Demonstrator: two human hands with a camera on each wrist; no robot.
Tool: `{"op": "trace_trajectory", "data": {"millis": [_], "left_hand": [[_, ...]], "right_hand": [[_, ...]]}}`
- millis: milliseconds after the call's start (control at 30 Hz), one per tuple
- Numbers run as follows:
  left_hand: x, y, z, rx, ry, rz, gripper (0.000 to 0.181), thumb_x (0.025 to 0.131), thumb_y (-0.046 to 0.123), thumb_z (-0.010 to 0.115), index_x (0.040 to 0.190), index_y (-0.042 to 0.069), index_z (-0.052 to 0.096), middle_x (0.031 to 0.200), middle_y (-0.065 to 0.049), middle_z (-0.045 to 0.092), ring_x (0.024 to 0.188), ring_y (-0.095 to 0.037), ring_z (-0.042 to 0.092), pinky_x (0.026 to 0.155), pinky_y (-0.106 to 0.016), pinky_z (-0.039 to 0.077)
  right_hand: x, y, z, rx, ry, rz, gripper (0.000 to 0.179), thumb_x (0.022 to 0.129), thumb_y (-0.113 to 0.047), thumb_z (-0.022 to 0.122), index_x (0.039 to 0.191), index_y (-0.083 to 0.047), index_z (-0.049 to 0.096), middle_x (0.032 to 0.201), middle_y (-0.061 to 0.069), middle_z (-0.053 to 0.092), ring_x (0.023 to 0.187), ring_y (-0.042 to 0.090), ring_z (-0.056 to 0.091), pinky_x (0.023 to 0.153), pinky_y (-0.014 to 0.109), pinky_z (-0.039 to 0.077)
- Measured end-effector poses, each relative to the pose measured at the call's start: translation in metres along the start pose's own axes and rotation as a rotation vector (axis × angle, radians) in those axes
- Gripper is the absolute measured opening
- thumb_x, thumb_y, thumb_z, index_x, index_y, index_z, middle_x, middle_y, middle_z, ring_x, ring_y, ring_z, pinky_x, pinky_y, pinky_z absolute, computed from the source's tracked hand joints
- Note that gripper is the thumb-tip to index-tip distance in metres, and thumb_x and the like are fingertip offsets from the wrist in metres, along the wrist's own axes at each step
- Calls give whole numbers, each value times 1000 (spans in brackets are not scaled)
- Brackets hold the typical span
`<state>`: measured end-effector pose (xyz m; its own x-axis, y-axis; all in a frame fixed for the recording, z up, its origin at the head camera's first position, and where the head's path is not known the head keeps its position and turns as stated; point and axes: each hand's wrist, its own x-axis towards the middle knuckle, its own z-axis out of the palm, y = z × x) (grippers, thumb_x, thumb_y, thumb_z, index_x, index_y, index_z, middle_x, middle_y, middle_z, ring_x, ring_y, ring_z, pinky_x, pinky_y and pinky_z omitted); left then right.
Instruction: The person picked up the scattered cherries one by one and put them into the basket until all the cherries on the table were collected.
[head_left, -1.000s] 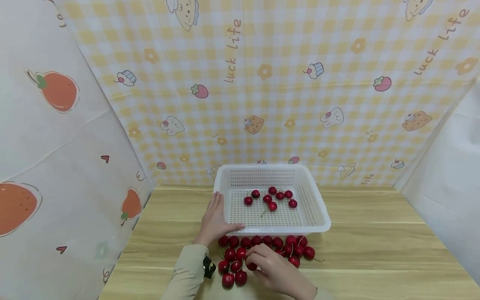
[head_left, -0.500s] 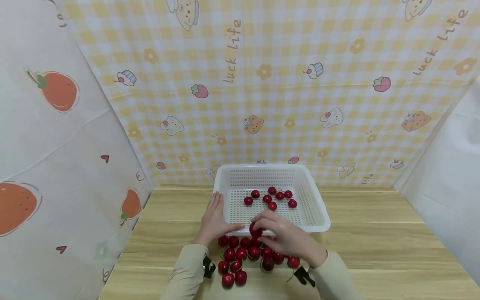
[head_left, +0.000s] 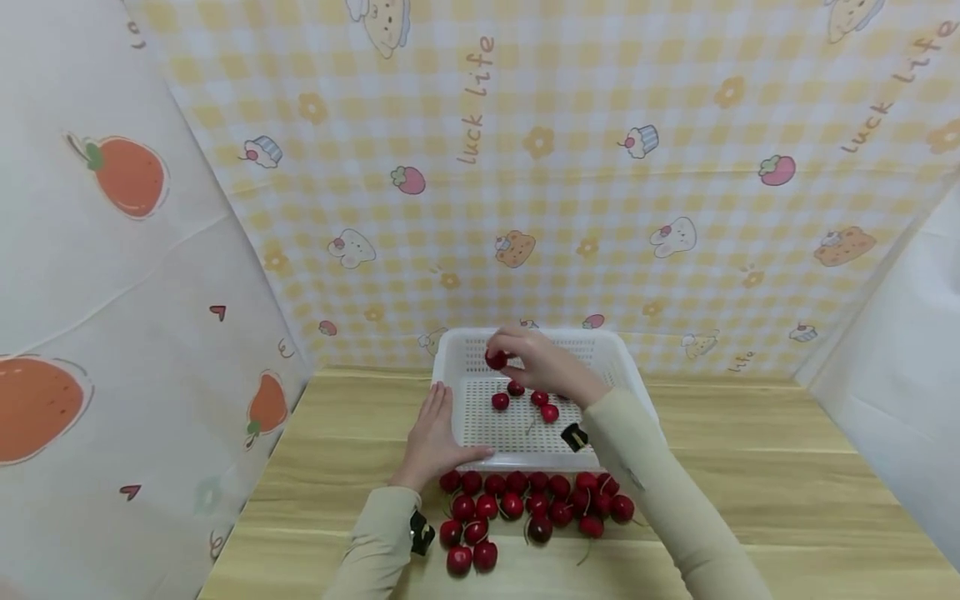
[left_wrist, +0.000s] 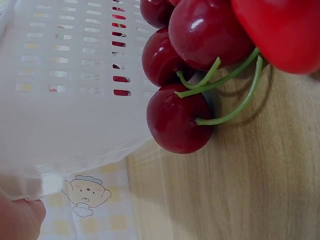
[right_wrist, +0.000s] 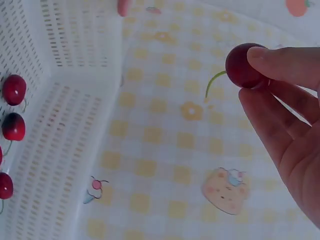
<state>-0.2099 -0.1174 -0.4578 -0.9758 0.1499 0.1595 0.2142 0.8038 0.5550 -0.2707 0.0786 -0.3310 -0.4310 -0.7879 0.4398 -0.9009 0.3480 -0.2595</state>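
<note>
My right hand [head_left: 546,362] is raised over the far left part of the white plastic basket [head_left: 540,462]. Between thumb and fingertips it pinches a dark red cherry [right_wrist: 244,67], whose green stem points away from the hand. My left hand [head_left: 433,437] rests on the basket's near left corner, thumb along the front rim and fingers straight along the left side. Several cherries [head_left: 500,402] lie on the basket floor, some hidden behind the right forearm. In front of the basket, many more cherries [head_left: 512,505] sit in loose rows on the table.
The wood-grain table [head_left: 750,483] stretches to both sides of the basket. Behind it hangs a yellow checked cloth [head_left: 585,200], and a white printed cloth [head_left: 150,292] stands at the left. Cherries press close to the basket's front wall [left_wrist: 75,115].
My right hand picked a cherry from the rows in front and carried it up and forward over the basket. The left hand stayed at the corner. The head view shifted slightly.
</note>
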Motion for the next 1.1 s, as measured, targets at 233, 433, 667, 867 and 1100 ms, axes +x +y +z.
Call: {"op": "trace_trajectory", "data": {"millis": [233, 433, 667, 867, 1100], "left_hand": [[3, 0, -2, 20, -1, 0, 122, 56, 64, 73, 140, -7, 20, 148, -23, 15, 138, -31, 10, 111, -43, 18], [2, -1, 1, 13, -3, 7, 123, 55, 64, 73, 140, -9, 21, 148, -23, 15, 138, -32, 10, 111, -43, 17], [0, -2, 0, 23, -4, 2, 123, 54, 64, 73, 140, -8, 21, 148, -23, 15, 138, -31, 10, 111, -43, 17], [0, -1, 0, 44, 3, 15, 122, 55, 66, 71, 140, -8, 23, 148, -22, 16, 138, -31, 12, 111, -42, 19], [0, -2, 2, 43, -1, 4, 124, 54, 70, 69, 141, -6, 22, 149, -20, 15, 138, -30, 11, 111, -41, 18]], "right_hand": [[37, 44, 28, 32, -112, 107, 17, 75, 9, 64, 86, -4, 62, 88, 9, 62, 80, 20, 59, 72, 25, 52], [54, 79, 62, -35, -229, 276, 17, 73, 10, 62, 86, -1, 64, 84, 7, 62, 76, 18, 56, 65, 22, 49], [57, 82, 95, 56, -378, 557, 19, 73, 10, 61, 86, -3, 62, 80, 5, 61, 72, 16, 54, 62, 23, 47], [49, 80, 112, 51, -383, 639, 18, 74, 8, 63, 88, -4, 65, 76, 2, 60, 71, 15, 54, 63, 24, 48], [44, 75, 123, 51, -419, 706, 20, 75, 5, 64, 93, -5, 66, 80, 1, 62, 73, 14, 55, 67, 25, 49]]}}
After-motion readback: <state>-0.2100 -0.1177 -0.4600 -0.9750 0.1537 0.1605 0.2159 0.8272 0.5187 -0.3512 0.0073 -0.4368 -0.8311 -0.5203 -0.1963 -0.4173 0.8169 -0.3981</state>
